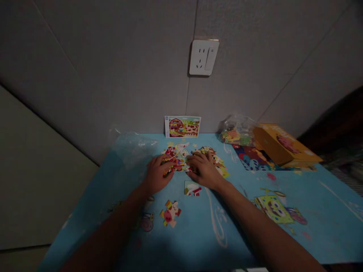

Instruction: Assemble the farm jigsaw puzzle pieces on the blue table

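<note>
A partly joined jigsaw puzzle [179,161] with red, white and yellow parts lies on the blue table cover below the picture card. My left hand [157,174] rests at its left edge, thumb and fingers apart, fingertips touching the pieces. Across the right part lies my right hand [204,169], palm down with fingers spread, hiding some pieces under it. More puzzle pieces [222,165] show beyond its right side. Just below the hands is a loose puzzle piece with a straight edge [193,188]. Nearer to me sits a puzzle piece with a pink snout [170,213].
A picture card [183,127] of a barn leans on the wall. Clear plastic wrapping [136,145] lies at the back left. At the back right are a plastic bag of pieces [237,134], a dark printed sheet [253,160] and an open yellow box [286,145].
</note>
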